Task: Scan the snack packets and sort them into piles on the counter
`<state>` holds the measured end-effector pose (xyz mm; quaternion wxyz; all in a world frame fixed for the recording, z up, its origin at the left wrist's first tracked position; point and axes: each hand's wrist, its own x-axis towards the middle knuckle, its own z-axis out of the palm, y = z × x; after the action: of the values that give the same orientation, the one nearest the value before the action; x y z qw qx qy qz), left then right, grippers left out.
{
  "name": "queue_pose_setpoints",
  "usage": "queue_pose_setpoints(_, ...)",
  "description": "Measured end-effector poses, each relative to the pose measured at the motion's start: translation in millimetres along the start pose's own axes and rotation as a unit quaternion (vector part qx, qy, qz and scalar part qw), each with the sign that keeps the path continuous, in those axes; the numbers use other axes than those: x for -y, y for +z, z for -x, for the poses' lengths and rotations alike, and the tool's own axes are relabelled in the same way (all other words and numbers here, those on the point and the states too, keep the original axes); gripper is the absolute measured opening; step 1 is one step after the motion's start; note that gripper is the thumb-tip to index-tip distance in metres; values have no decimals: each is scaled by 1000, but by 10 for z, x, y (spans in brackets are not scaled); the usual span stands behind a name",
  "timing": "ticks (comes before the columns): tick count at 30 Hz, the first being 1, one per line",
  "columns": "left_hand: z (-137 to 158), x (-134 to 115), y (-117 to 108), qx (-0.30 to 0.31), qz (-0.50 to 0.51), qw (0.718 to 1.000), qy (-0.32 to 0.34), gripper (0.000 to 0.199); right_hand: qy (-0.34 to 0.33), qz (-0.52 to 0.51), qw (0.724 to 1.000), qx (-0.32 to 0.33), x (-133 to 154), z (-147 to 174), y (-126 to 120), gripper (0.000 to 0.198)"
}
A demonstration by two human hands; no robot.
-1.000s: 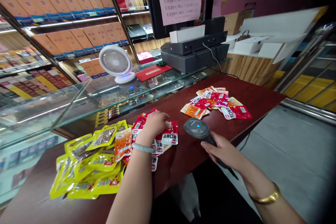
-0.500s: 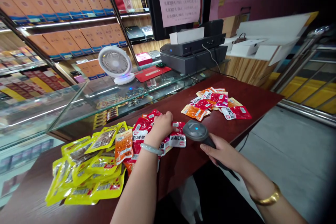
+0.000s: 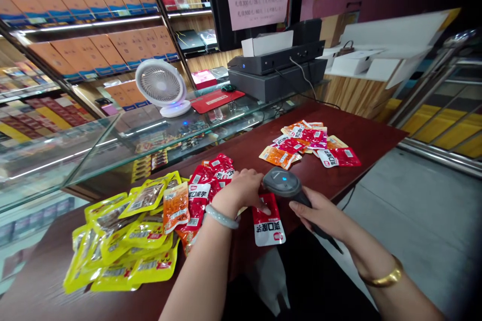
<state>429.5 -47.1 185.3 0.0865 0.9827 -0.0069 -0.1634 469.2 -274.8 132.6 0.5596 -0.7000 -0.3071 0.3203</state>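
Note:
A red-and-white snack packet [image 3: 268,220] is gripped by my left hand [image 3: 246,188], its white end pointing toward me at the table's near edge. My right hand [image 3: 320,210] is wrapped round the handle of a dark barcode scanner [image 3: 283,184], whose head hangs just above the packet's far end. Left of my left hand lies a pile of red packets [image 3: 205,175], with an orange packet [image 3: 175,206] on its edge. Farther left is a heap of yellow packets [image 3: 131,243]. Beyond the scanner, more red and orange packets [image 3: 301,143] lie in a loose pile.
Behind the dark red table [image 3: 244,153] runs a glass display counter [image 3: 150,130]. On it stand a white fan [image 3: 160,83], a red mat [image 3: 216,102] and a black cash-register unit [image 3: 259,83]. A metal railing [image 3: 433,90] rises at the right.
My left hand has shifted right and drawn a red packet nearer to me, its white end now facing my body. The scanner has moved slightly right.

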Motion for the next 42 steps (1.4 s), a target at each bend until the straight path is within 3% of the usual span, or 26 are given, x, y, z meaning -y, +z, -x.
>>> queue_pose_setpoints(3,-68,-115,52,-3,-28,1000,6,61,4,5,1000,-15,15,19,-38,43)
queue_pose_setpoints(7,-129,-66,67,1,-17,1000,2,37,5,19,999,-40,13,52,-109,42)
queue_pose_setpoints(11,-67,-13,33,-44,37,998,8,52,6,24,999,-43,3,70,-153,41)
queue_pose_setpoints(15,-30,-63,45,-3,53,997,48,64,1,5,999,-43,-16,66,-160,41)
queue_pose_setpoints(18,-83,-54,98,-24,51,998,6,66,0,2,999,-48,-24,63,-157,41)
queue_pose_setpoints(25,-157,102,194,-163,2,976,-148,51,4,-11,999,-42,-11,60,-119,43)
queue_pose_setpoints(29,-132,158,172,-189,-4,976,-106,53,4,-1,999,-42,-26,44,-114,44)
queue_pose_setpoints(32,-134,195,147,-156,3,986,-65,51,6,2,999,-41,-45,38,-117,45)
queue_pose_setpoints(35,-152,216,138,-137,12,988,-73,45,6,2,999,-35,-58,40,-114,45)
queue_pose_setpoints(38,-188,229,145,-167,90,972,-136,39,4,0,999,-34,-59,42,-101,45)
queue_pose_setpoints(42,-266,246,163,-254,221,921,-195,21,9,7,1000,-19,-29,38,-70,47)
